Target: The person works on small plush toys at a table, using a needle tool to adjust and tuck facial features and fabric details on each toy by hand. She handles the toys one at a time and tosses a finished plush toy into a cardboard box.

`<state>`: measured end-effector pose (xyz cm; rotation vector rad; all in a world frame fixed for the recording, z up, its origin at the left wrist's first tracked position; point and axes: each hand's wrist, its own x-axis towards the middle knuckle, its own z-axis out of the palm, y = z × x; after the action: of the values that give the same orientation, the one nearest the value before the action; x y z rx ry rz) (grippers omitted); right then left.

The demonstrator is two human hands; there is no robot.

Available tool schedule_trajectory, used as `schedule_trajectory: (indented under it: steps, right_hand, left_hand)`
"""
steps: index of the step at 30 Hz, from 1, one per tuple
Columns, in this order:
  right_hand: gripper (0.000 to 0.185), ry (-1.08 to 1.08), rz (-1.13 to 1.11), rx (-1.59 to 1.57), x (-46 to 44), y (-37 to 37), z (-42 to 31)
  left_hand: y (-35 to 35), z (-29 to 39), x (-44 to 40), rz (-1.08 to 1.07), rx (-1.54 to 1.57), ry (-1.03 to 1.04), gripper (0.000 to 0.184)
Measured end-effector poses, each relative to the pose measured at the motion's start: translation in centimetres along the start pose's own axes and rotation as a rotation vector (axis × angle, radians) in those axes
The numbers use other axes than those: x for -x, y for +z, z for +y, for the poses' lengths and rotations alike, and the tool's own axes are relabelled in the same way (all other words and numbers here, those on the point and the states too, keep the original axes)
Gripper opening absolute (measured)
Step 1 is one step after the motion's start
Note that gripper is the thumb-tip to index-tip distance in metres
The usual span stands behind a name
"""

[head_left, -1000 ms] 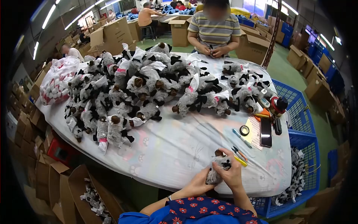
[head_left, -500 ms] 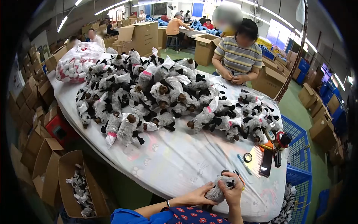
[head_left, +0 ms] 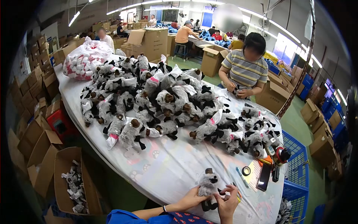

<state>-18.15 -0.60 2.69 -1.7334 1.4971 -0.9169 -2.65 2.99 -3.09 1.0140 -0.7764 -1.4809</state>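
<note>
A small grey plush toy [head_left: 207, 186] with a brown top and black limbs is held upright near the table's front edge. My left hand [head_left: 190, 198] is wrapped round its body from the left. At its right side, my right hand [head_left: 227, 201] pinches one of the toy's dark limbs between thumb and fingers. Right behind that hand lie scissors [head_left: 239, 191], partly hidden. A big heap of similar grey toys [head_left: 149, 97] with white and pink pieces covers the table's far part, and a smaller pile [head_left: 257, 130] lies at the right.
Black tape [head_left: 246, 171], a pen [head_left: 242, 177], a phone [head_left: 264, 177] and a red jar [head_left: 281, 155] sit at the right. Blue crates [head_left: 296, 156] stand beyond the table [head_left: 167, 168]. An open carton [head_left: 67, 186] is at lower left. A co-worker [head_left: 244, 67] stands across the table.
The toy has turned upright, showing its face and limbs. My right hand has moved from its head to its side limb. The view has shifted, raising more of the room into sight.
</note>
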Motion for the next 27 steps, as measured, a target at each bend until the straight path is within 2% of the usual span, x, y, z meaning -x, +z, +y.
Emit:
schedule_trajectory:
  steps: [2,3,5,6,10,16,20,25,27]
  right_hand:
    - [0.024,0.084,-0.167,0.070,0.4,-0.2,1.0]
    - [0.024,0.085,-0.166,0.072,0.8,0.2,2.9]
    - [0.017,0.305,-0.579,-0.352,1.4,1.1,7.2]
    - [0.017,0.302,-0.572,-0.344,1.4,1.0,7.0]
    - [0.017,0.554,-0.424,-0.846,2.9,2.4,5.3]
    - [0.017,0.478,-0.436,-0.844,2.9,2.7,5.8]
    - [0.018,0.468,-0.503,-0.820,2.9,2.7,6.5]
    - [0.017,0.379,-0.670,-0.722,2.1,2.8,8.4]
    - [0.017,0.412,-0.658,-0.723,2.5,2.8,8.2]
  left_hand:
    - [-0.3,-1.0,-0.4,0.024,-0.031,0.039,0.052]
    - [-0.4,-1.4,-0.6,0.046,-0.062,0.077,0.051]
    - [-0.2,-2.1,-0.9,0.083,-0.123,0.154,0.051]
    - [-0.1,-2.4,-0.9,0.076,-0.116,0.159,0.051]
    - [-0.6,-2.8,-1.1,0.080,-0.252,0.060,0.055]
    - [-0.2,-1.1,-0.3,0.062,-0.190,0.060,0.057]
    - [-0.9,-2.4,-0.6,-0.037,0.008,-0.093,0.058]
    - [-1.0,-1.7,-0.2,-0.015,0.010,-0.107,0.054]
    - [-1.1,-2.0,-0.1,-0.021,0.020,-0.127,0.052]
